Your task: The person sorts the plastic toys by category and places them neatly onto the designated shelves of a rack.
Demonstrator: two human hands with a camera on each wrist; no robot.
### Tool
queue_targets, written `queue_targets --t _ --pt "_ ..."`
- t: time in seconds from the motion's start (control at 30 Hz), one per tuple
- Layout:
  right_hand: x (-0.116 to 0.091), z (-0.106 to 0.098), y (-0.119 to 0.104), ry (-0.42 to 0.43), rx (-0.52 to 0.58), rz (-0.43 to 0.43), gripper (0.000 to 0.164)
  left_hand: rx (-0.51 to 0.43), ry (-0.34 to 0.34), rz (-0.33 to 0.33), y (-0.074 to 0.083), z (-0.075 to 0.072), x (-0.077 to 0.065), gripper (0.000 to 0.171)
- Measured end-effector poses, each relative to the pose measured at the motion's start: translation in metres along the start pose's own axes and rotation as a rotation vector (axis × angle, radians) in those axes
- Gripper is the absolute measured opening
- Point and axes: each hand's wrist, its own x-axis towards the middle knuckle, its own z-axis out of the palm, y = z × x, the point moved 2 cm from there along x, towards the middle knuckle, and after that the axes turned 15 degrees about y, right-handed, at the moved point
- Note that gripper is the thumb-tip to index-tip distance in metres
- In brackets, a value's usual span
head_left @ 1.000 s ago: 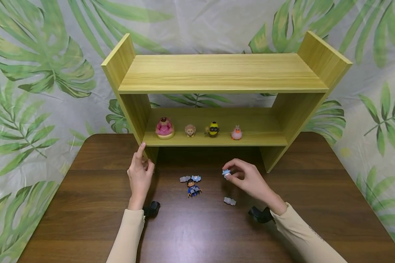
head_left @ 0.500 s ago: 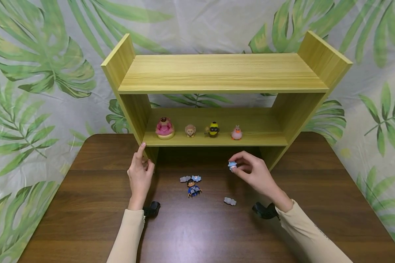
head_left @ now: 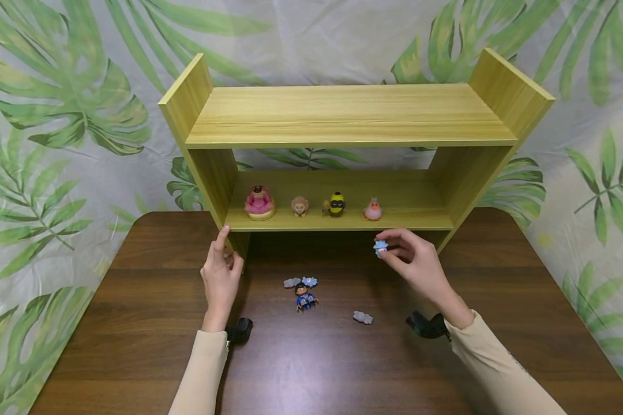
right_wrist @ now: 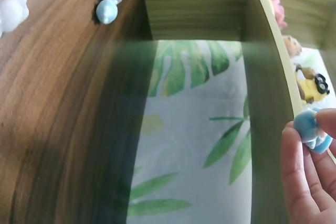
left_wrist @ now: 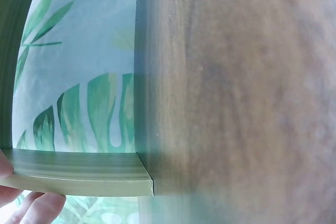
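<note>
My right hand [head_left: 415, 262] pinches a small light-blue and white figurine [head_left: 381, 248] between thumb and fingers, just below the front edge of the middle board. In the right wrist view that figurine [right_wrist: 310, 128] overlaps the board's edge. My left hand [head_left: 221, 276] grips the left side panel of the wooden shelf [head_left: 350, 115], thumb and fingers on either side of its front edge [left_wrist: 79, 186]. On the middle board stand a pink bear figure [head_left: 260, 203], a small lion figure [head_left: 300, 206], a yellow minion-like figure [head_left: 337, 204] and a pink bird figure [head_left: 373, 209].
On the brown table [head_left: 311, 363] lie a toy figure in blue [head_left: 304, 298], a grey figurine [head_left: 291, 282] and a blue figurine [head_left: 310, 281] behind it. Another grey figurine [head_left: 363, 317] lies further right. A leaf-print cloth [head_left: 337, 34] hangs behind the shelf.
My right hand has moved up and to the right with the light-blue figurine, closer to the middle board. The left hand stays at the side panel.
</note>
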Motion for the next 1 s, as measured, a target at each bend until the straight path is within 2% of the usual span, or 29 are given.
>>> queue_targets --t 0.17,0.47,0.73,1.0 --pt "0.004 -0.005 -0.003 0.036 0.023 -0.034 0.027 -0.003 -0.001 -0.004 0.000 0.000 0.000 0.075" --pt "0.010 -0.012 -0.003 0.095 0.029 -0.042 0.026 -0.004 -0.002 -0.007 0.000 -0.001 0.001 0.074" --pt "0.013 -0.015 -0.003 0.115 0.020 -0.063 0.030 -0.001 -0.004 -0.006 0.001 -0.001 0.001 0.075" --pt "0.019 -0.021 -0.006 0.199 0.048 -0.071 0.029 -0.002 -0.001 -0.010 0.001 -0.001 0.001 0.075"
